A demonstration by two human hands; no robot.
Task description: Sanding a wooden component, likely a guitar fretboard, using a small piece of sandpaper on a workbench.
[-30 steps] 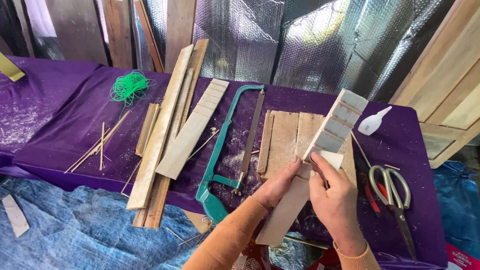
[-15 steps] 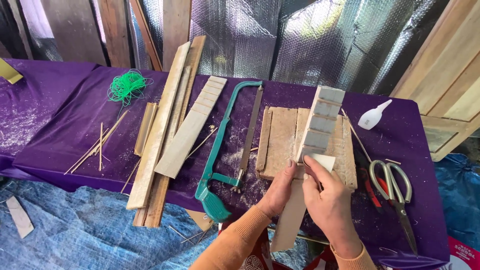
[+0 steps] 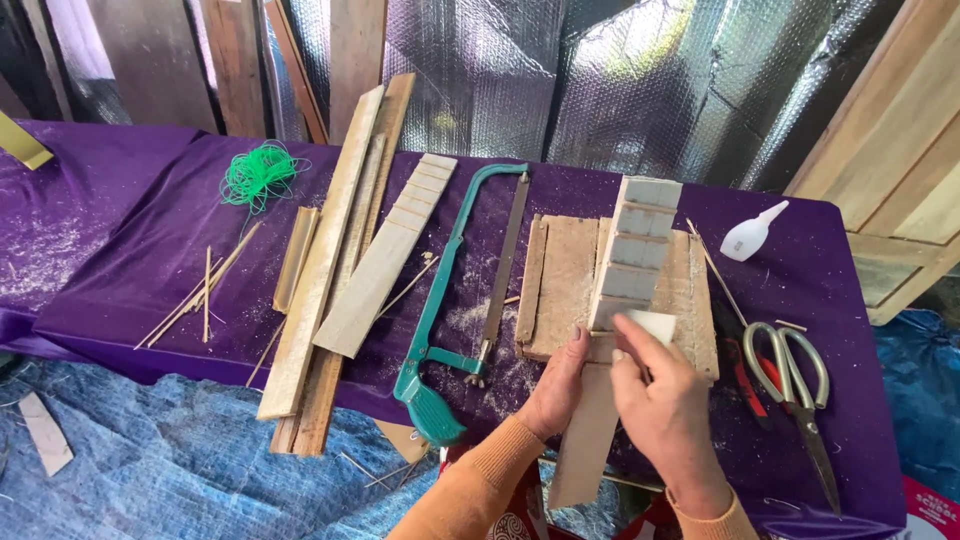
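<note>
From the head camera we see our left hand point(image 3: 558, 385) gripping the left edge of a long notched wooden strip point(image 3: 618, 300), fingers closed around it. The strip lies lengthwise on a worn wooden board point(image 3: 565, 280) atop the purple cloth point(image 3: 150, 270), its near end jutting past the table edge. Our right hand point(image 3: 665, 410) pinches a small pale sanding block point(image 3: 652, 325) against the strip. A green hacksaw point(image 3: 455, 330) lies just left, scissors point(image 3: 795, 375) to the right.
</note>
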